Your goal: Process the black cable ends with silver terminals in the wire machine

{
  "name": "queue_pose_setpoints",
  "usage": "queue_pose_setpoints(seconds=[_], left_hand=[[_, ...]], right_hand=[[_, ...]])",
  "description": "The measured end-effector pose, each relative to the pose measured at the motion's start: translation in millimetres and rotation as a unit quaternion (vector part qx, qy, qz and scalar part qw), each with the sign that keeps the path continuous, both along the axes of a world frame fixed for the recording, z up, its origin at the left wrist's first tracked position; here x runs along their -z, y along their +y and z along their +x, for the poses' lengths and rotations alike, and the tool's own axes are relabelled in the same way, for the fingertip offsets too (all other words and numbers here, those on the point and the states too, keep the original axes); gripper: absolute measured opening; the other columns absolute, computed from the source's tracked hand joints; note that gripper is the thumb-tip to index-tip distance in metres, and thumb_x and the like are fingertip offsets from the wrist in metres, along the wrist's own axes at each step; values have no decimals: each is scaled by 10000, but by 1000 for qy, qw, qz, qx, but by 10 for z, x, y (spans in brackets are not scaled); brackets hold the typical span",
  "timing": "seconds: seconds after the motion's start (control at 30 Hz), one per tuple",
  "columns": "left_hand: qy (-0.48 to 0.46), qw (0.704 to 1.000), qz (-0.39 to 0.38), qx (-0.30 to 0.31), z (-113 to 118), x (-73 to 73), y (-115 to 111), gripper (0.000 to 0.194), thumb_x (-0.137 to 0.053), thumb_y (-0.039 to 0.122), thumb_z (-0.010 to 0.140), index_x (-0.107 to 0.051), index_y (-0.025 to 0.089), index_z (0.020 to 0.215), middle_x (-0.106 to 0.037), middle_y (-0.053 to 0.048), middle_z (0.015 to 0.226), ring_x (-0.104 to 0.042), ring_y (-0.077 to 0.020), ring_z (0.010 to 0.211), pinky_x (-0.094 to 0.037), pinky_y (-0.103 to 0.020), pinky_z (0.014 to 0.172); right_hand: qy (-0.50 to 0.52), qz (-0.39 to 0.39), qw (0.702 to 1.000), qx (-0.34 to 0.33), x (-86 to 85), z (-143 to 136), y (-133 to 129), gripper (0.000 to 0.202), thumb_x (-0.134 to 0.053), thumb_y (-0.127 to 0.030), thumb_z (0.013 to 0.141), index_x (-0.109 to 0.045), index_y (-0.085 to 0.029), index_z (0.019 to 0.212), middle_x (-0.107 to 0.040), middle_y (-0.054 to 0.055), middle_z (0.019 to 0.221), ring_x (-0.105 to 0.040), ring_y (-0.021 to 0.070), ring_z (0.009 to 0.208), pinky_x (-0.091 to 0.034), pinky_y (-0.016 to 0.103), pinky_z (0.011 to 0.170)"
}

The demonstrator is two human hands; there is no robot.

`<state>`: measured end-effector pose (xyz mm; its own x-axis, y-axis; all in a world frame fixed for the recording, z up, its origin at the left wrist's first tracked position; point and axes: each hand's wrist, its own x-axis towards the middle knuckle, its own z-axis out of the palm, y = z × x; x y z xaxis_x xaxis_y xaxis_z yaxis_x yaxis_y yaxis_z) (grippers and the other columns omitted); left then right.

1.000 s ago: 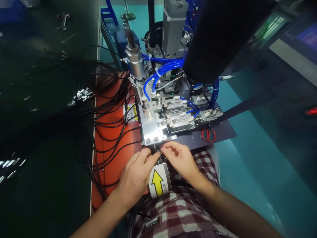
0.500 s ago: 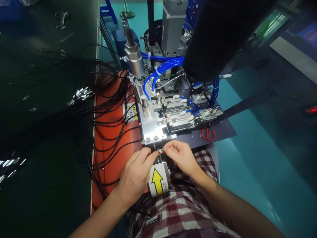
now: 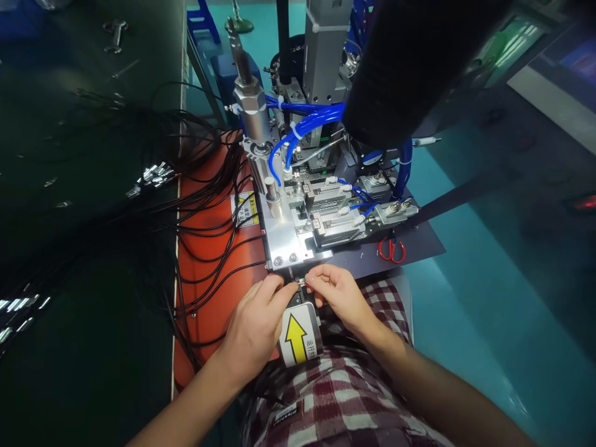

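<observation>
My left hand (image 3: 256, 320) is closed, thumb and forefinger pinched at the front end of the machine (image 3: 284, 242). Opposite it, my right hand (image 3: 338, 292) pinches as well. Between the two sets of fingertips shows a small shiny piece with a bit of red, like a wire end (image 3: 302, 282); it is too small to tell its exact kind. What lies inside the left fingers is hidden. Just below the hands is a white guard with a yellow arrow (image 3: 296, 338), close to my lap.
Many black cables (image 3: 218, 230) run over the orange-red surface (image 3: 205, 285) at left, some with shiny metal ends (image 3: 151, 177). Red-handled scissors (image 3: 392, 250) lie on the dark base plate. Blue air hoses (image 3: 316, 124) and a thick black column (image 3: 414, 68) rise over the machine. A wrench (image 3: 116, 36) lies at the far left.
Almost nothing differs. The small piece between the fingertips has shifted very slightly, and both hands stay in the same place.
</observation>
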<state>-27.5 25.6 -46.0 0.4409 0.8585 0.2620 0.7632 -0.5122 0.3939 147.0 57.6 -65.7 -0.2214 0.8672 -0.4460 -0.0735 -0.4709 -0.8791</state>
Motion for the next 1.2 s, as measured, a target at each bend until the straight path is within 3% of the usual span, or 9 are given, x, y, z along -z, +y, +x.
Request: queue_pose_setpoints(seconds=[0.17,0.4,0.63,0.77,1.0,1.13,1.2], left_hand=[[-10,1000,0,2,7,-5,3,279,-394,90,909,-619,118,1072,-581,-79,900,-581,-175,788,-531,-275,670],[-18,1000,-12,1,8,-6,8,262,-416,100,907,-622,113,1068,-584,-85,923,-572,-181,802,-520,-285,690],[90,994,3,-60,111,-125,-59,271,-469,93,859,-627,173,1065,-555,-78,886,-509,-230,804,-478,-345,653],[75,995,-37,-56,180,-129,-109,331,-435,31,835,-590,127,1111,-571,-74,889,-498,-204,762,-489,-320,648],[44,998,-15,-50,173,-66,-134,335,-423,24,833,-589,87,1117,-592,-92,922,-511,-215,780,-503,-336,669],[40,998,-12,-53,173,-46,-130,321,-421,46,850,-592,84,1118,-597,-92,920,-521,-216,790,-502,-336,675],[31,998,-6,-54,174,-29,-124,307,-416,60,862,-598,83,1109,-598,-94,914,-525,-217,799,-499,-337,688]], right_hand=[[25,1,999,-37,32,-19,10,289,-608,-425,784,-533,-167,677,-507,-60,489,-460,87,448,-372,234,512],[9,13,999,-46,42,-5,9,301,-595,-453,791,-509,-177,712,-513,-60,507,-474,98,468,-370,245,538],[45,-15,998,-40,78,-19,8,304,-613,-444,778,-518,-173,679,-499,-65,473,-427,90,462,-349,244,542],[42,-5,998,-39,91,-9,4,305,-614,-449,786,-526,-170,700,-498,-61,489,-436,91,474,-354,244,545],[-71,99,992,31,13,20,-123,218,-596,-393,834,-567,-178,811,-537,-26,636,-484,102,511,-380,240,501],[-128,174,976,21,-8,3,-186,134,-606,-304,835,-591,-180,785,-544,-15,650,-485,108,550,-383,235,513],[-138,175,975,8,32,1,-191,142,-569,-300,858,-575,-184,775,-550,-9,684,-492,105,547,-387,235,510]])
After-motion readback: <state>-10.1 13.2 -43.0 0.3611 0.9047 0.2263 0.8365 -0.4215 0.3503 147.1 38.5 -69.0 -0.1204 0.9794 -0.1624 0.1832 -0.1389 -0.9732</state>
